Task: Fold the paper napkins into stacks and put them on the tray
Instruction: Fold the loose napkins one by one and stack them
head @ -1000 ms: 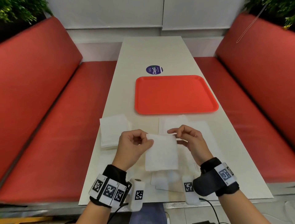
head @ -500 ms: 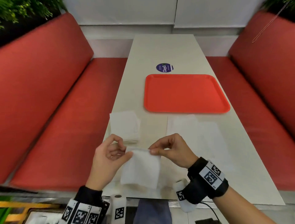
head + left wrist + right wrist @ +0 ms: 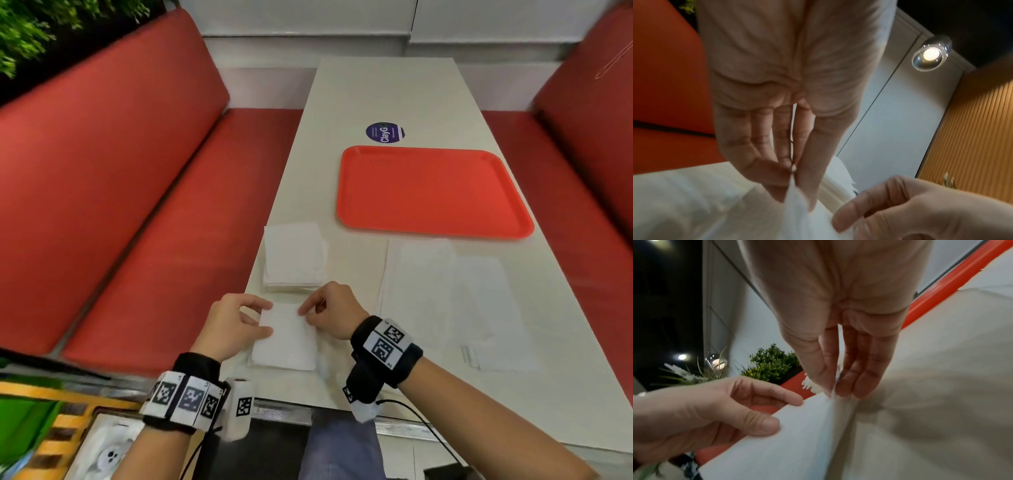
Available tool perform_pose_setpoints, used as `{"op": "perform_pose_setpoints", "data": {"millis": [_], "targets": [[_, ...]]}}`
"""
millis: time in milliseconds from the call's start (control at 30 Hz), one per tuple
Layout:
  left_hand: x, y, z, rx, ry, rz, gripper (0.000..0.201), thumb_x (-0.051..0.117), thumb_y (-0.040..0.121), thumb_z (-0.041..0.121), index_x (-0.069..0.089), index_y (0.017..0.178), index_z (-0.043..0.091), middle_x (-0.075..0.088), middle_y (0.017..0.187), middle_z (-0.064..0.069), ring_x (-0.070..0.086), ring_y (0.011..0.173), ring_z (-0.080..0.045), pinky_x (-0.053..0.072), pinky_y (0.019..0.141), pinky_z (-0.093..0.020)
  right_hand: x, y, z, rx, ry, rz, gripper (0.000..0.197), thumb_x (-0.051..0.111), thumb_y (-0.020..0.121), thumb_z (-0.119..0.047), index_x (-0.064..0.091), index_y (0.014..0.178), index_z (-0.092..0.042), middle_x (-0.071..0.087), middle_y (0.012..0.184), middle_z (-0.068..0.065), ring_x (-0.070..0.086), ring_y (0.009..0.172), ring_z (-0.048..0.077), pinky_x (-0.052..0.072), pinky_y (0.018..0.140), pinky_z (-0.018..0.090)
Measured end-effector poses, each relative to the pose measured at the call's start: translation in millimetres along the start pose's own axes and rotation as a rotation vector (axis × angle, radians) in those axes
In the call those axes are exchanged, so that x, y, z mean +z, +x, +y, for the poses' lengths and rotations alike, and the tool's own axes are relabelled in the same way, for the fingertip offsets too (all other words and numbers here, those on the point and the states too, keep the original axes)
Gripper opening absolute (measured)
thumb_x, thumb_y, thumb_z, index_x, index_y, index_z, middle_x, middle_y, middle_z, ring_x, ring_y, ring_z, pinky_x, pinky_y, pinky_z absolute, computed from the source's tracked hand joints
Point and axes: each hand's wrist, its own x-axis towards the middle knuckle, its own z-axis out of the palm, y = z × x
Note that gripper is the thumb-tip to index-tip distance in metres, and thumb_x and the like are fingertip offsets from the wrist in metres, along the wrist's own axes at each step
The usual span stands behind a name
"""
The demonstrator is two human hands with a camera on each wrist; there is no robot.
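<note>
A folded white napkin point(image 3: 286, 337) hangs just above the near left part of the table. My left hand point(image 3: 236, 323) pinches its upper left corner between thumb and fingers point(image 3: 795, 180). My right hand point(image 3: 330, 313) pinches the upper right corner point(image 3: 833, 391). Right behind the hands sits a stack of folded napkins point(image 3: 294, 257). The orange tray point(image 3: 431, 192) lies farther back on the table with nothing on it. Unfolded napkins point(image 3: 452, 294) are spread flat to the right of my hands.
The white table point(image 3: 387, 89) runs away from me between two red benches point(image 3: 144, 205). A round purple sticker point(image 3: 385, 132) sits behind the tray. The table's left edge is close to the stack and my left hand.
Both hands have carried the folded napkin down and to the left, toward the near left of the table in front of the stack. My head has turned left.
</note>
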Motion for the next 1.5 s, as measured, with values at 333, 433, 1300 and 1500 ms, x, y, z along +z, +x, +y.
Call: {"op": "perform_pose_setpoints", "data": {"millis": [333, 433, 1300, 1500], "targets": [[4, -7, 26, 0.127, 0.283, -0.027, 0.022, 0.074, 0.084, 0.028, 0.066, 0.104, 0.035, 0.049, 0.103, 0.006, 0.055, 0.082, -0.005, 0.039, 0.069, -0.019, -35, -26, 16, 0.079, -0.035, 0.112, 0.018, 0.074, 0.082, -0.025, 0.073, 0.1, -0.021, 0.058, 0.095, -0.003, 0.054, 0.078, 0.01, 0.041, 0.073, 0.02], [24, -11, 68, 0.257, 0.117, -0.096, 0.013, 0.071, 0.087, 0.026, 0.071, 0.099, 0.029, 0.058, 0.101, 0.009, 0.061, 0.081, -0.006, 0.046, 0.068, -0.015, -74, -49, 42, 0.21, 0.04, 0.307, 0.017, 0.075, 0.083, -0.028, 0.073, 0.099, -0.022, 0.064, 0.102, -0.001, 0.058, 0.081, 0.01, 0.041, 0.074, 0.021], [159, 45, 126, 0.146, -0.037, -0.312, 0.05, 0.067, 0.088, 0.014, 0.048, 0.133, 0.008, 0.047, 0.132, -0.006, 0.056, 0.105, -0.015, 0.052, 0.094, -0.033, -108, -76, 102, 0.438, 0.137, 0.83, 0.009, 0.078, 0.077, -0.019, 0.07, 0.078, -0.015, 0.067, 0.073, -0.003, 0.063, 0.071, 0.017, 0.044, 0.061, 0.023], [161, 49, 123, 0.128, -0.117, -0.298, 0.049, 0.07, 0.086, 0.019, 0.051, 0.131, 0.01, 0.051, 0.125, -0.005, 0.058, 0.097, -0.017, 0.053, 0.091, -0.037, -113, -77, 100, 0.287, 0.198, 0.852, 0.02, 0.078, 0.077, -0.013, 0.063, 0.064, -0.014, 0.067, 0.066, -0.001, 0.06, 0.061, 0.011, 0.043, 0.055, 0.01]]}}
